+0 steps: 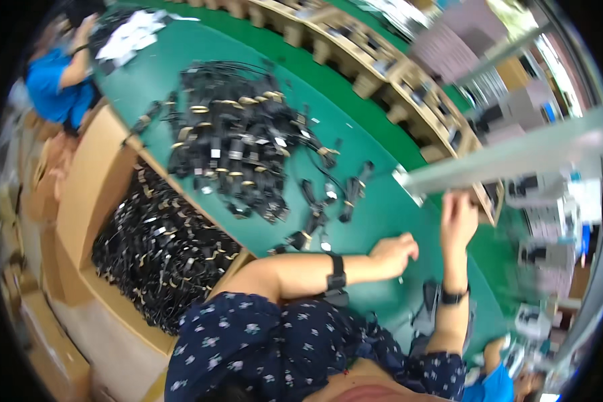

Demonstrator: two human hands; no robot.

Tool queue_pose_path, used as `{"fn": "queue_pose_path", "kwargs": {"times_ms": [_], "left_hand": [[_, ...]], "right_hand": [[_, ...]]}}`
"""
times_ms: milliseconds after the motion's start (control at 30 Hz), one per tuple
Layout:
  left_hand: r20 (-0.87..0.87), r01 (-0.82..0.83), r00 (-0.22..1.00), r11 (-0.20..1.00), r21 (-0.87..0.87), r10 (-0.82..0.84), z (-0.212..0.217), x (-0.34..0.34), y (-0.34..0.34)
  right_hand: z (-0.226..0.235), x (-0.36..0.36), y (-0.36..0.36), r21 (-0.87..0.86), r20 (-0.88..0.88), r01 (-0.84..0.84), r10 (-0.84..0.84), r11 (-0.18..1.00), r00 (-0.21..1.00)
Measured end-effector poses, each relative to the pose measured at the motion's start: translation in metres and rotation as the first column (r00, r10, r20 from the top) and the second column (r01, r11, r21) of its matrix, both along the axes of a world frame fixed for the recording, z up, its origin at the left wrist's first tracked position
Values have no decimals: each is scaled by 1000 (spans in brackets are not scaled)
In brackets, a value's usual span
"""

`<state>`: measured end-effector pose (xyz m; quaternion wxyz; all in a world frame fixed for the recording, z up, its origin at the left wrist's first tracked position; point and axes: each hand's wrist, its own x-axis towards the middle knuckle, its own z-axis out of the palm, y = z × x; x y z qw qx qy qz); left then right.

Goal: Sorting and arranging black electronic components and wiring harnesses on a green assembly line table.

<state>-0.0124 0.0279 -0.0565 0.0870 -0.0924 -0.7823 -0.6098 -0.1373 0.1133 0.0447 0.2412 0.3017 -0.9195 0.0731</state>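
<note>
My left hand (394,253) rests on the green table (375,214) with its fingers curled; the blur hides whether it holds anything. My right hand (458,220) is raised near the end of a pale metal rail (502,161), fingers up, and its grip is unclear. Each wrist wears a black band. A few bundled black cables (315,231) lie just left of my left hand. A big heap of bundled black cables (234,141) with gold-coloured ties covers the table further left.
An open cardboard box (94,194) full of black cable bundles stands beside the table at the left. A person in a blue shirt (57,80) works at the table's far end by white packets. Wooden racks (375,67) line the far side.
</note>
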Motion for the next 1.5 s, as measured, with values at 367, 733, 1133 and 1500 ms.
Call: {"fn": "queue_pose_path", "kwargs": {"times_ms": [367, 733, 1133, 1500], "left_hand": [[99, 30, 994, 974, 226, -53, 17, 8, -6], [166, 176, 737, 424, 889, -655, 16, -16, -17], [107, 43, 856, 275, 961, -506, 49, -2, -27], [207, -57, 977, 886, 460, -45, 64, -13, -62]], "right_hand": [[-19, 28, -119, 350, 261, -702, 655, 621, 709], [47, 67, -66, 52, 647, -471, 329, 880, 687], [47, 83, 32, -539, 498, -61, 377, 840, 781], [50, 58, 67, -321, 365, 24, 100, 947, 926]]}}
